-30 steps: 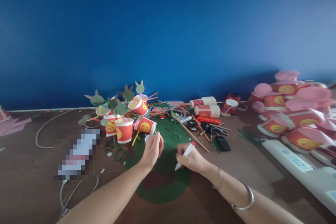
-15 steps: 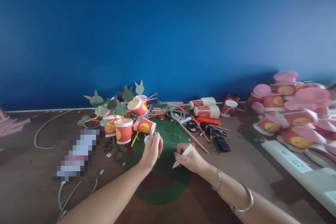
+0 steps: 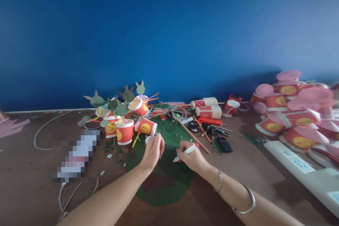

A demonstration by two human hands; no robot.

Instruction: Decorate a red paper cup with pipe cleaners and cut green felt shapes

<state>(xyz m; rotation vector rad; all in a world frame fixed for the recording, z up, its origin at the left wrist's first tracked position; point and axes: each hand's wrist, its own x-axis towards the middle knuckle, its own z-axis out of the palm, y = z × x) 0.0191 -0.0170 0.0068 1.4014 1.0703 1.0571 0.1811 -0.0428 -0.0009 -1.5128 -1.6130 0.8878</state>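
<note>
A white marker with a red end (image 3: 189, 149) is gripped in my right hand (image 3: 190, 155), its tip pointing down and left over the dark green round mat (image 3: 164, 197). My left hand (image 3: 154, 150) is closed with fingers pressed together above the mat's left part; what it pinches, if anything, is too small to name. Right behind its fingers lies a roll of clear tape (image 3: 148, 139), partly hidden. Red paper cups (image 3: 125, 132) with green paper animal heads stand just beyond my left hand.
A blurred-out phone (image 3: 79, 155) with a white cable lies left. Behind the mat are sticks (image 3: 194, 137), stacked cups (image 3: 209, 112), an orange tool (image 3: 210, 121) and a black object (image 3: 224, 144). At right are a white power strip (image 3: 293, 160) and cups with pink paper (image 3: 288, 123).
My right hand has moved slightly up with the marker, which now lies at a flatter tilt. My left hand has hardly moved.
</note>
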